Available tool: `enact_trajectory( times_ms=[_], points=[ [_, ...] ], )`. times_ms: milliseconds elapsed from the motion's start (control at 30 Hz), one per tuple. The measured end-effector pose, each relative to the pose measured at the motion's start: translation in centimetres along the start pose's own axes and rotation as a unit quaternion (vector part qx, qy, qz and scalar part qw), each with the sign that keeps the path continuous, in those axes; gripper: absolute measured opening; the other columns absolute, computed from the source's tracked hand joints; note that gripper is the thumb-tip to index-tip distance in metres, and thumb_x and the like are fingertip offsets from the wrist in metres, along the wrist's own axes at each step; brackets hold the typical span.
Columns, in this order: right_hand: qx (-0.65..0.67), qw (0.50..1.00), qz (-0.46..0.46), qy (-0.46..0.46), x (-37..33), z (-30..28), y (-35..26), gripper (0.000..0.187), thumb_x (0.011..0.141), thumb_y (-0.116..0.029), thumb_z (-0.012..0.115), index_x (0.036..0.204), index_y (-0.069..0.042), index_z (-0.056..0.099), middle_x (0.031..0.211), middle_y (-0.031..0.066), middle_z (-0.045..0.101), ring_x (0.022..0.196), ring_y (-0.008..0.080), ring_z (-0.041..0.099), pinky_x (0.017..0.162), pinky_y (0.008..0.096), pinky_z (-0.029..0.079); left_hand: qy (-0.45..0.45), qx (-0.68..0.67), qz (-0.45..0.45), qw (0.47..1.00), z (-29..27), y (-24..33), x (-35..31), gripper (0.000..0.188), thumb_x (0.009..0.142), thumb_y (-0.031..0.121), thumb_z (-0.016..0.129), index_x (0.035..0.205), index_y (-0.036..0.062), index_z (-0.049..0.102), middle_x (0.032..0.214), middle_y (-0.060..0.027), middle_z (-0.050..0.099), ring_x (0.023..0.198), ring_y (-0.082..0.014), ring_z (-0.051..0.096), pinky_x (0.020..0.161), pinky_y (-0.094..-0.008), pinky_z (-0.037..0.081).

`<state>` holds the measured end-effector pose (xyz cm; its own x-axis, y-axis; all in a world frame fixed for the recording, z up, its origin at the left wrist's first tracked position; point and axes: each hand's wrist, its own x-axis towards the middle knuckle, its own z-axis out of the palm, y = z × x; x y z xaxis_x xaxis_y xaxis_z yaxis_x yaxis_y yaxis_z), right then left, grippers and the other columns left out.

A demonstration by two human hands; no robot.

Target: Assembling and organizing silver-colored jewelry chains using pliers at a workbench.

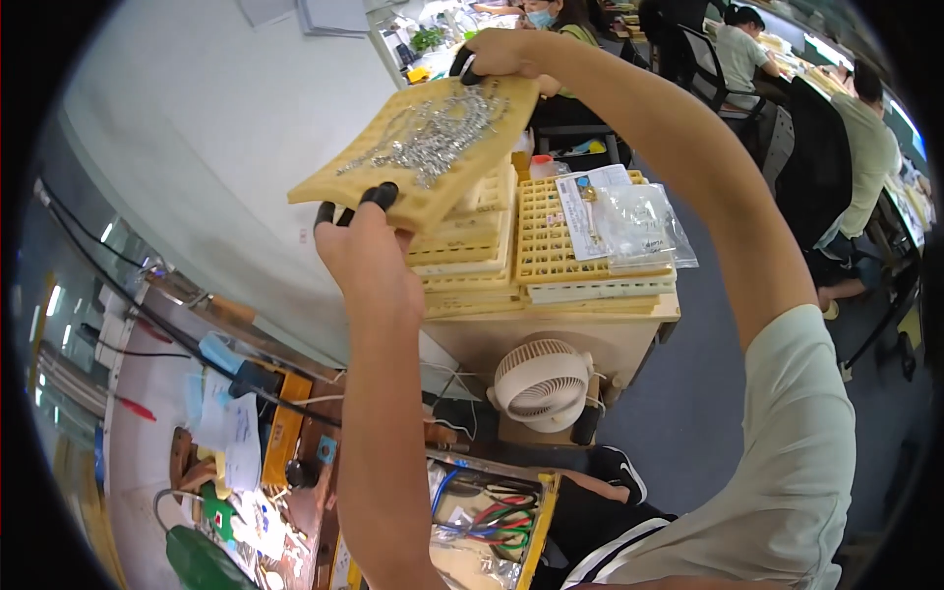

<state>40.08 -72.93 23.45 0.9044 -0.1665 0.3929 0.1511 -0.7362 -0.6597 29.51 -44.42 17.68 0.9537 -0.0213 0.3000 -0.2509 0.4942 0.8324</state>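
Between my two hands a pale yellow tray [339,177] is held up at a tilt, its surface strewn with a heap of small silver metal pieces [433,138]. My left hand [366,241] grips its near edge, with black covers on some fingertips. At the far edge, my right hand [503,54] is closed on the tray, also with black finger covers. Underneath stands a stack of similar yellow trays [462,246]. Beside that stack is a yellow grid tray [541,231], with a paper sheet [582,221] and a clear plastic bag [639,226] lying on it.
The stacks rest on a wooden cabinet [551,329], with a cream fan [541,383] in front. A drawer [546,521] holding pliers is by my lap. A cluttered workbench [285,531] with a green lamp [202,560] lies left. Several people sit at benches behind.
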Motion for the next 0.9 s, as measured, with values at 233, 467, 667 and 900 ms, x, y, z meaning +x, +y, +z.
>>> enact_trajectory(
  times_ms=[233,467,667,900],
  points=[
    [-0.154,0.984,-0.069,0.049,5.8,3.2,0.9,0.034,0.078,-0.011,0.061,0.109,-0.002,0.073,0.109,0.0231,0.071,0.100,0.0384,0.069,0.088,0.0427,0.054,0.017,0.041,-0.004,0.999,1.7,-3.6,5.2,0.035,0.086,-0.008,0.058,0.120,-0.0100,0.047,0.113,-0.0193,0.062,0.099,-0.0273,0.067,0.081,-0.0437,0.061],
    [-0.198,0.971,-0.116,0.074,9.7,4.4,4.2,0.029,0.080,-0.018,0.061,0.102,-0.003,0.073,0.103,0.0223,0.071,0.096,0.0395,0.069,0.084,0.0440,0.056,0.010,0.057,-0.016,0.998,3.2,-6.2,6.2,0.050,0.086,-0.009,0.059,0.129,-0.0124,0.033,0.124,-0.0246,0.051,0.104,-0.0293,0.064,0.085,-0.0423,0.060],
    [-0.217,0.961,-0.133,0.109,10.6,6.1,4.1,0.026,0.080,-0.016,0.061,0.100,-0.004,0.074,0.102,0.0224,0.072,0.096,0.0403,0.069,0.085,0.0446,0.056,0.014,0.073,0.002,0.997,2.4,-7.0,7.5,0.048,0.086,-0.009,0.060,0.126,-0.0119,0.034,0.120,-0.0240,0.053,0.101,-0.0276,0.064,0.078,-0.0394,0.060],
    [-0.211,0.956,-0.181,0.096,12.4,9.1,8.1,0.028,0.077,-0.018,0.068,0.100,-0.002,0.068,0.099,0.0228,0.070,0.098,0.0412,0.066,0.089,0.0494,0.051,-0.040,0.119,0.036,0.991,0.3,-10.2,9.0,0.044,0.088,-0.005,0.058,0.130,-0.0140,0.045,0.112,-0.0232,0.064,0.086,-0.0272,0.071,0.069,-0.0374,0.063]
  ],
)
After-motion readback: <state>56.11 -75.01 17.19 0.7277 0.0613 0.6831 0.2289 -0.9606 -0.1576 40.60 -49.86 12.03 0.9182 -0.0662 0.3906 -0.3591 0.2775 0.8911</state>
